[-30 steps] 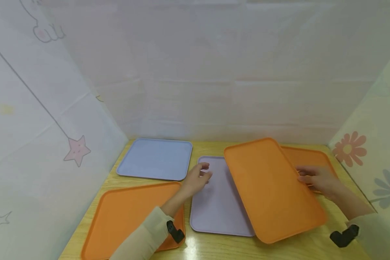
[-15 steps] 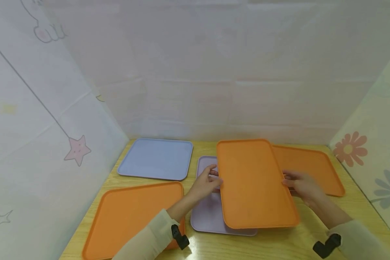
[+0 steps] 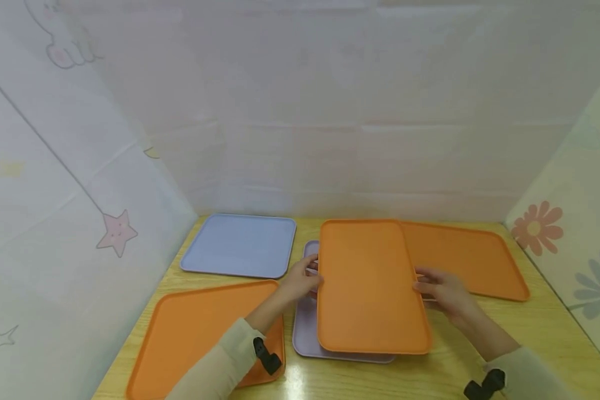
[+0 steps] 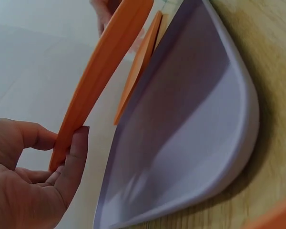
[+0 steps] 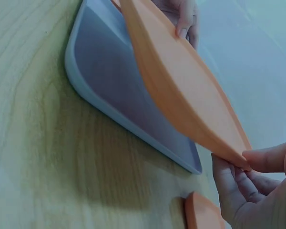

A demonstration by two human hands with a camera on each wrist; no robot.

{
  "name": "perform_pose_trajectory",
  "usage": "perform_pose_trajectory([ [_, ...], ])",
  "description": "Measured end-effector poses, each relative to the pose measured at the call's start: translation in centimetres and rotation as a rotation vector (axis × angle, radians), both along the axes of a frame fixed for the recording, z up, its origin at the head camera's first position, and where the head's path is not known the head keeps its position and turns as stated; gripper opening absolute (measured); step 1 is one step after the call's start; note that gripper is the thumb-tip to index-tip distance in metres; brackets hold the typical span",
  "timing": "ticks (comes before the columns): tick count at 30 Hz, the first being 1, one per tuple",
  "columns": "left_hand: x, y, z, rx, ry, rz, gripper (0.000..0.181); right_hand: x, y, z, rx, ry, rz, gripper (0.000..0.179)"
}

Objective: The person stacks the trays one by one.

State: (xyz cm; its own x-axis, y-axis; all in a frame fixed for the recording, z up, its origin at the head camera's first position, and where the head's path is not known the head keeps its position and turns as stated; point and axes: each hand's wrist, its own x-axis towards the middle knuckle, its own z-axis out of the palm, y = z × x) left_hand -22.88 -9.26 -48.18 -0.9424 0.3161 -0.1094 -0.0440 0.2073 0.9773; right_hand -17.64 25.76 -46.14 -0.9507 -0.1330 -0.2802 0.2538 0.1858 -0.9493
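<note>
From my seat, the head camera shows an orange tray (image 3: 205,333) lying at the left front of the counter (image 3: 535,339), with a blue tray (image 3: 238,245) flat behind it. The left forearm (image 3: 230,350) slants in from the lower left, passing across the right end of that front tray in my view, and ends in the left hand (image 3: 297,280), which pinches the left rim of a raised orange tray (image 3: 372,289), thumb on the upper face and fingers underneath. Below lies a purple tray (image 3: 307,333), peeking out along the left and near sides; the left wrist view shows a gap between the two, so I read the raised one as held up over it, shifted to the right. The right hand (image 3: 445,291) grips the opposite rim about level with the other, thumb above and fingertips below, its forearm (image 3: 490,336) angling in from the lower right. Partly hidden behind the raised tray, another orange tray (image 3: 465,258) rests at the back right, near a wall (image 3: 580,183) printed with flowers.
</note>
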Motion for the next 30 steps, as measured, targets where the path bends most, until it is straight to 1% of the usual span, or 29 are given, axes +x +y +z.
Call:
perform_pose_trajectory([
  [2, -0.2, -0.5, 0.0, 0.000, -0.004, -0.004, 0.070, 0.0, -0.4, -0.3, -0.012, -0.001, 0.007, 0.071],
  [4, -0.4, -0.9, 0.0, -0.020, 0.007, -0.009, 0.069, -0.1, -0.7, -0.6, -0.026, -0.011, 0.013, 0.072],
  [8, -0.7, -1.8, -0.2, -0.084, 0.049, -0.014, 0.068, -0.4, -1.2, -1.2, -0.069, -0.023, 0.026, 0.076],
  [11, -0.9, -2.3, -0.2, -0.128, 0.069, -0.023, 0.068, -0.5, -1.7, -1.6, -0.083, -0.029, 0.022, 0.076],
  [17, -1.1, -3.0, -0.4, -0.185, 0.065, -0.040, 0.067, -0.6, -2.4, -2.2, -0.055, -0.037, 0.033, 0.075],
  [21, -1.3, -3.2, -0.7, -0.195, 0.058, -0.047, 0.067, -0.7, -2.7, -2.7, -0.022, -0.030, 0.039, 0.074],
  [26, -1.2, -3.4, -0.7, -0.277, 0.081, -0.034, 0.066, -0.8, -3.1, -3.2, 0.012, -0.013, 0.051, 0.073],
  [27, -1.2, -3.4, -0.8, -0.294, 0.085, -0.031, 0.066, -0.8, -3.2, -3.3, 0.018, -0.014, 0.043, 0.073],
  [30, -1.2, -3.5, -0.8, -0.331, 0.085, -0.033, 0.066, -0.9, -3.5, -3.5, 0.039, -0.010, 0.045, 0.073],
])
